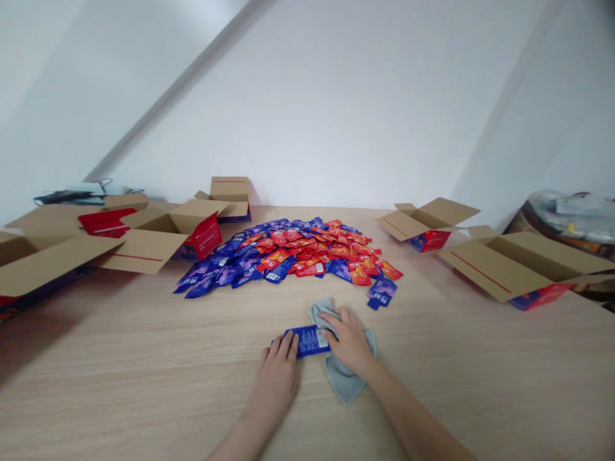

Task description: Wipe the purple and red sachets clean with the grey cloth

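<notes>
A blue packet (309, 340) with a white barcode label lies flat on the wooden table near its front. My left hand (280, 370) rests on the packet's left end, with fingers closed together over it. My right hand (350, 338) is closed on a grey cloth (346, 383) at the packet's right end. Parts of the cloth stick out above, below and to the right of that hand. Beyond my hands spreads a heap of blue and red packets (293, 246). One blue packet (383, 292) lies at the heap's right front edge.
Open cardboard boxes stand at the left (158, 238), back left (230, 198), back right (427, 221) and right (509, 259). Bagged items (583, 214) are at the far right. A white wall (336, 102) rises behind the table (168, 358).
</notes>
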{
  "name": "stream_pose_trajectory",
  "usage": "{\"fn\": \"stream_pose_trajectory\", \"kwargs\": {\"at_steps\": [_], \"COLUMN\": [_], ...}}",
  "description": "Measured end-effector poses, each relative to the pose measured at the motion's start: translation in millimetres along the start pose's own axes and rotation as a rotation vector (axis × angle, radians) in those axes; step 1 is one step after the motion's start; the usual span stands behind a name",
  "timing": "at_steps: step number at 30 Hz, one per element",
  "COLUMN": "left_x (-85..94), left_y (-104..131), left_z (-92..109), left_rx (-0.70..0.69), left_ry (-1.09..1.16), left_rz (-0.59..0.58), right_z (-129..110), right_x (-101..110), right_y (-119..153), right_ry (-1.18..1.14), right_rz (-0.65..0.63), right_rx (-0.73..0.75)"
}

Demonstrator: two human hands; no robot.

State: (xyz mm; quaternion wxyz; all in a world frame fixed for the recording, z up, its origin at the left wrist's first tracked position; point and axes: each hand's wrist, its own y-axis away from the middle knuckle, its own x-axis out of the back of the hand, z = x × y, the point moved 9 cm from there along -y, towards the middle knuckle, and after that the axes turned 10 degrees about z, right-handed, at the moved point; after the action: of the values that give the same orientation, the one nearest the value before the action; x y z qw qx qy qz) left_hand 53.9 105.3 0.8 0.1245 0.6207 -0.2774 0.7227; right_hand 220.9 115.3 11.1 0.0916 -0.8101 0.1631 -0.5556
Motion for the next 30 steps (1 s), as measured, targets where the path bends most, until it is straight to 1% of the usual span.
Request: {"fn": "stream_pose_trajectory", "kwargs": {"at_steps": [3, 6, 9, 11, 14, 18, 20, 24, 26, 28, 30], "left_x": [1.1, -0.2, -3.7, -3.8, -1.4, 0.4, 1.7, 2.7, 0.4, -3.5, -9.3], "left_y": [2.4, 6.8, 11.8, 14.5, 17.4, 21.8, 22.7, 21.3, 20.6, 20.9, 22.3], "left_z": [0.5, 1.0, 1.2, 1.7, 2.1, -3.3, -4.0, -5.9, -7.9, -9.9, -11.0], "left_rx": [0.011, 0.024, 0.043, 0.057, 0.09, 0.194, 0.213, 0.209, 0.202, 0.2, 0.198], "left_ry": [0.007, 0.007, -0.032, -0.06, -0.066, -0.056, -0.044, -0.008, 0.011, 0.037, 0.061], "left_rz": [0.006, 0.062, 0.095, 0.093, 0.037, -0.118, -0.178, -0.224, -0.214, -0.182, -0.151], "right_z": [2.0, 4.2, 8.1, 9.9, 11.9, 12.6, 13.1, 21.5, 28.4, 32.6, 30.2], "right_x": [-1.1, -3.6, -6.5, -7.3, -6.7, -7.0, -8.3, -10.9, -5.7, 7.0, 22.7], "right_y": [-1.0, -1.9, -3.0, -3.7, -4.2, -3.6, -3.8, -7.5, -11.0, -14.1, -14.8], "right_ry": [-0.022, -0.044, -0.082, -0.129, -0.184, -0.215, -0.225, -0.306, -0.363, -0.436, -0.505], "right_rz": [0.02, 0.036, 0.044, 0.052, 0.069, 0.071, 0.064, 0.05, 0.088, 0.169, 0.249], "right_rx": [-0.026, -0.041, -0.06, -0.066, -0.081, -0.099, -0.097, -0.116, -0.142, -0.169, -0.192]}}
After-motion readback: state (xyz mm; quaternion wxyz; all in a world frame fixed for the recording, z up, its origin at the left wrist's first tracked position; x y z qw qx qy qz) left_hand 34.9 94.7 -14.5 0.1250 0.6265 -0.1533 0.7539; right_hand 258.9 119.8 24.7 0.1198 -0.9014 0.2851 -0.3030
